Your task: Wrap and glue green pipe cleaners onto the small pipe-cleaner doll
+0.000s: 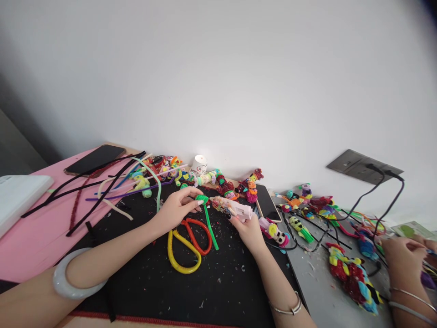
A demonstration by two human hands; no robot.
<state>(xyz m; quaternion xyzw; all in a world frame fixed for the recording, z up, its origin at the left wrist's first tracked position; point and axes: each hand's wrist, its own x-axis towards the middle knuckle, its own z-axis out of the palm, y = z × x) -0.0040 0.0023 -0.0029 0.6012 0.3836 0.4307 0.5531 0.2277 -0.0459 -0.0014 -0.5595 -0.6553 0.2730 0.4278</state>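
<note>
My left hand pinches the curled top of a green pipe cleaner over the black mat; its stem trails down toward me. My right hand is wrapped round a small pink glue gun, whose tip points left at the green curl. Yellow and red pipe-cleaner loops lie on the mat just below both hands. A pale bangle sits on my left wrist and a thin silver one on my right.
Long pipe cleaners sprawl across the pink surface beside a phone. A second phone, a white cup and several finished figures lie around. Cables run to a wall socket. Another person's hand works at right.
</note>
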